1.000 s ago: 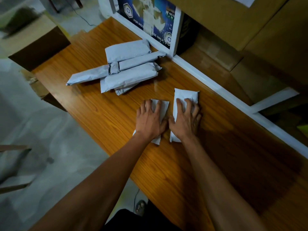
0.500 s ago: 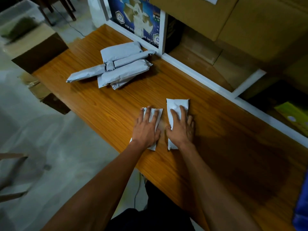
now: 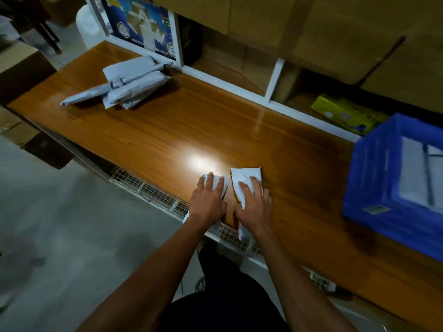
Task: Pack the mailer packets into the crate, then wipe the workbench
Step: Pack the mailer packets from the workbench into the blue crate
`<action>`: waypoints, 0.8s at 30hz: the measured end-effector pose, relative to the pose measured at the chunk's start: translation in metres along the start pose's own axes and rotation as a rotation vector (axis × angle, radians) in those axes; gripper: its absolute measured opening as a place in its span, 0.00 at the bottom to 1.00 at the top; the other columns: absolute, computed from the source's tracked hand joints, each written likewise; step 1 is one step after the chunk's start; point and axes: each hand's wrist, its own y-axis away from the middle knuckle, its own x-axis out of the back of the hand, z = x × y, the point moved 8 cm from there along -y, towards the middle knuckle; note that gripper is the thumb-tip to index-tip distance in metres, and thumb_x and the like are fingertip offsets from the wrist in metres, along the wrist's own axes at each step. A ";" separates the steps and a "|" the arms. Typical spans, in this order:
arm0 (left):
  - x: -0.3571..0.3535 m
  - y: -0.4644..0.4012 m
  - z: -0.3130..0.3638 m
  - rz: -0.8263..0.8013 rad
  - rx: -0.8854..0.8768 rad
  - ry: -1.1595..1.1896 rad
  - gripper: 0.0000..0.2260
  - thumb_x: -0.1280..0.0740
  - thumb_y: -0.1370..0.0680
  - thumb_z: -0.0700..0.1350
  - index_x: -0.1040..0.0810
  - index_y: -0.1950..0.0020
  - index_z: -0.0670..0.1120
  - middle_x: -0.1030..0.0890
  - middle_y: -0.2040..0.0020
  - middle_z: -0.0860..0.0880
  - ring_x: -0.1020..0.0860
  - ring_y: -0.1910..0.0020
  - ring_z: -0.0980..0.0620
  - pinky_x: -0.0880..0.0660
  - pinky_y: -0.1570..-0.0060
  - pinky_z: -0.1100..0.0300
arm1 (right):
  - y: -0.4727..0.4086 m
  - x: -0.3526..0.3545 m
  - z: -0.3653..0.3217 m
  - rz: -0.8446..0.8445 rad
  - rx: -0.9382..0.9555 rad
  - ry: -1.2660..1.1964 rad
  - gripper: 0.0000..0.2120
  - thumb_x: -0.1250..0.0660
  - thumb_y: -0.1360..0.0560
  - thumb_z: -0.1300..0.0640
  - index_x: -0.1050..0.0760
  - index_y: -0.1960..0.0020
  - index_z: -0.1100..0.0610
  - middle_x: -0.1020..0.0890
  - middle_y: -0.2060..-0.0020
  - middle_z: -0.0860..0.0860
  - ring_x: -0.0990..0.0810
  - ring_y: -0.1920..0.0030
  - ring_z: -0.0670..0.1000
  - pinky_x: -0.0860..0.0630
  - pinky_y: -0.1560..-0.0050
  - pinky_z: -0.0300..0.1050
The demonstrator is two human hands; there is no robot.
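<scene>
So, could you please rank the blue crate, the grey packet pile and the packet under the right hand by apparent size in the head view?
1. Blue crate, partly cropped
2. Grey packet pile
3. Packet under the right hand, partly covered

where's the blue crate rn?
Head view, far right: the blue crate sits on the workbench, to the right of the right hand, just in front of the yellow box on the shelf.
</scene>
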 end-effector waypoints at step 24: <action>0.130 -0.033 0.518 0.320 -0.522 0.221 0.33 0.31 0.21 0.54 0.34 0.17 0.50 0.35 0.18 0.39 0.33 0.23 0.34 0.24 0.34 0.40 | 0.070 0.322 0.412 0.516 -0.397 -0.037 0.34 0.30 0.24 0.44 0.34 0.20 0.47 0.38 0.19 0.52 0.32 0.27 0.64 0.28 0.31 0.62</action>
